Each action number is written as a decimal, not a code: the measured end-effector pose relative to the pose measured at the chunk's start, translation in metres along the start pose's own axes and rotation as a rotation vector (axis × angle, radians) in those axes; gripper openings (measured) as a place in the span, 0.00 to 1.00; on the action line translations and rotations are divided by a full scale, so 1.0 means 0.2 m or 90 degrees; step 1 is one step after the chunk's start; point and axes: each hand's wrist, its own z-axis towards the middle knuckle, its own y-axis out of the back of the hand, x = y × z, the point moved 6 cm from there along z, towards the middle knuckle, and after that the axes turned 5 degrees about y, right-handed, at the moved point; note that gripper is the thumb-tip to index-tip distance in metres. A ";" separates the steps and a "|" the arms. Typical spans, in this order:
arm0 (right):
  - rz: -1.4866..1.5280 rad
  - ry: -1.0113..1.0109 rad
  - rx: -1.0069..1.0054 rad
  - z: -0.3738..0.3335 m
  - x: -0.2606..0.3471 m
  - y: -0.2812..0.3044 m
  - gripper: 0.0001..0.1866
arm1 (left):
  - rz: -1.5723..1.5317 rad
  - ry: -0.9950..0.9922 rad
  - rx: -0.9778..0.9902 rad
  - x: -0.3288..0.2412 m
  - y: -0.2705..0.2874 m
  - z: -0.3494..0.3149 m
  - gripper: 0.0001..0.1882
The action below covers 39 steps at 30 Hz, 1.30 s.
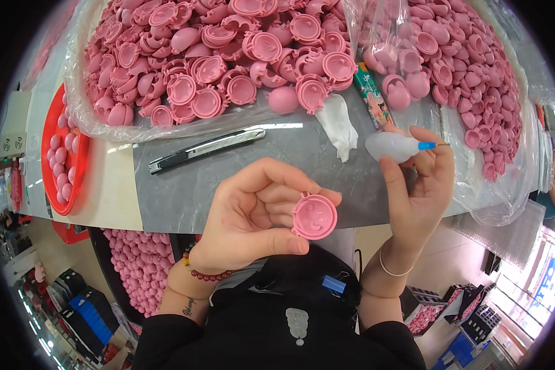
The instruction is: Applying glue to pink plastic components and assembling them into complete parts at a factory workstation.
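Red plastic round tray sits at nine to ten o'clock, with pink egg-like shapes in it. At eight o'clock, below the table, is a big batch of shiny pink plastic balls. Your long silver-and-black cutter knife lies at ten o'clock. Past it, at eleven, is a large heap of pink plastic shells on clear plastic.

Near the middle, toward seven o'clock, is your left hand. Its thumb and first finger pinch one round pink plastic cup just off the middle, at four o'clock. The cup's hollow side faces you.

At one o'clock lie a crumpled white cloth or paper and a long green packet. At two o'clock is a soft white squeeze bottle with a blue tip. Your right hand, at three, grips it with thumb and fingers.

You seem to be getting ready to put glue in the cup. The tip points to three o'clock, away from it, so the next move probably calls for turning the bottle around and squeezing gently.
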 end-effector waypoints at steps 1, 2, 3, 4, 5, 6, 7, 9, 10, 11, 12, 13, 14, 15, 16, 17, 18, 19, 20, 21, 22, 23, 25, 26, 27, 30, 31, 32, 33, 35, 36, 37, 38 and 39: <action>-0.002 0.001 0.002 0.00 0.01 0.00 0.25 | -0.015 0.005 0.005 0.00 0.00 0.00 0.24; 0.028 0.062 -0.046 0.01 0.04 0.01 0.25 | -0.018 0.002 0.005 0.00 0.01 0.00 0.24; 0.057 0.122 -0.092 0.01 0.07 0.04 0.24 | -0.020 0.010 0.010 0.00 0.01 0.00 0.24; 0.020 0.134 -0.162 0.02 0.08 0.09 0.23 | -0.023 0.018 0.016 -0.01 0.01 -0.01 0.24; -0.016 0.146 -0.230 0.03 0.09 0.16 0.22 | -0.026 0.013 0.013 -0.01 0.02 0.00 0.24; -0.161 0.141 -0.277 0.03 0.07 0.26 0.22 | -0.017 0.028 0.020 -0.01 0.01 0.00 0.24; -0.307 0.136 -0.322 0.03 0.04 0.37 0.22 | -0.008 0.041 0.026 -0.01 0.00 0.00 0.24; -0.408 0.104 -0.266 0.10 -0.08 0.51 0.22 | -0.034 0.050 -0.021 0.00 -0.01 0.00 0.25; -0.509 0.068 -0.210 0.14 -0.13 0.54 0.22 | -0.059 0.062 -0.066 0.01 0.01 0.00 0.27; -0.512 0.072 -0.207 0.15 -0.16 0.55 0.22 | -0.064 0.059 -0.065 0.00 0.02 0.00 0.27; -0.606 0.114 -0.136 0.17 -0.17 0.52 0.22 | -0.047 0.051 -0.023 -0.01 0.01 0.00 0.25; -0.698 0.155 -0.062 0.18 -0.18 0.48 0.21 | -0.029 0.044 0.020 -0.01 0.00 0.00 0.23; -0.601 0.133 -0.070 0.18 -0.20 0.48 0.19 | -0.034 0.041 0.019 -0.01 0.00 0.00 0.23; -0.603 0.136 -0.067 0.17 -0.20 0.48 0.19 | -0.014 0.035 0.025 -0.02 0.00 0.00 0.23; -0.590 0.124 -0.083 0.17 -0.20 0.50 0.17 | 0.005 0.029 0.030 -0.02 -0.01 0.00 0.23; -0.575 0.111 -0.100 0.16 -0.20 0.51 0.15 | 0.003 0.028 0.029 -0.02 0.00 -0.01 0.23; -0.575 0.112 -0.098 0.16 -0.19 0.50 0.15 | 0.023 0.000 0.039 -0.02 0.00 -0.01 0.23; -0.594 0.112 -0.134 0.15 -0.17 0.49 0.12 | 0.043 -0.028 0.048 -0.03 -0.01 -0.01 0.22; -0.613 0.112 -0.170 0.15 -0.16 0.49 0.10 | 0.041 -0.029 0.047 -0.03 -0.02 -0.01 0.22; -0.612 0.113 -0.168 0.14 -0.15 0.49 0.10 | 0.025 -0.018 -0.001 -0.03 -0.01 -0.01 0.24; -0.590 0.104 -0.157 0.14 -0.16 0.49 0.09 | 0.008 -0.007 -0.048 -0.02 0.00 -0.01 0.26; -0.570 0.096 -0.146 0.13 -0.15 0.49 0.08 | 0.007 -0.007 -0.048 -0.02 0.00 -0.01 0.26; -0.500 0.093 -0.227 0.07 -0.13 0.48 0.08 | 0.145 -0.084 -0.008 -0.04 -0.02 0.00 0.25; -0.413 0.092 -0.299 0.05 -0.13 0.44 0.09 | 0.149 -0.085 -0.023 -0.04 -0.01 -0.01 0.25; -0.414 0.088 -0.297 0.03 -0.11 0.41 0.09 | 0.191 -0.103 -0.014 -0.04 -0.02 -0.02 0.25; -0.416 0.173 -0.145 0.01 -0.03 0.25 0.09 | 0.227 -0.117 -0.010 -0.04 -0.02 -0.02 0.26; -0.417 0.170 -0.145 0.00 -0.02 0.25 0.09 | 0.222 -0.118 -0.017 -0.04 -0.01 -0.02 0.26; -0.393 0.198 -0.101 0.00 0.00 0.24 0.10 | 0.221 -0.116 -0.017 -0.04 -0.02 -0.01 0.26; -0.368 0.227 -0.057 0.00 0.01 0.23 0.10 | 0.212 -0.107 -0.028 -0.04 -0.01 -0.01 0.27; -0.337 0.202 -0.020 -0.01 0.01 0.26 0.10 | 0.201 -0.096 -0.036 -0.04 -0.01 -0.01 0.28; -0.305 0.178 0.016 -0.01 0.00 0.27 0.09 | 0.180 -0.081 -0.033 -0.04 -0.01 -0.01 0.28; -0.308 0.176 0.014 0.00 0.01 0.27 0.09 | 0.160 -0.066 -0.031 -0.03 -0.01 0.00 0.29; -0.329 0.199 -0.018 0.01 0.03 0.28 0.09 | 0.161 -0.066 -0.032 -0.03 -0.01 0.00 0.29; -0.350 0.222 -0.051 0.01 0.05 0.28 0.09 | 0.142 -0.058 -0.040 -0.03 -0.01 -0.01 0.30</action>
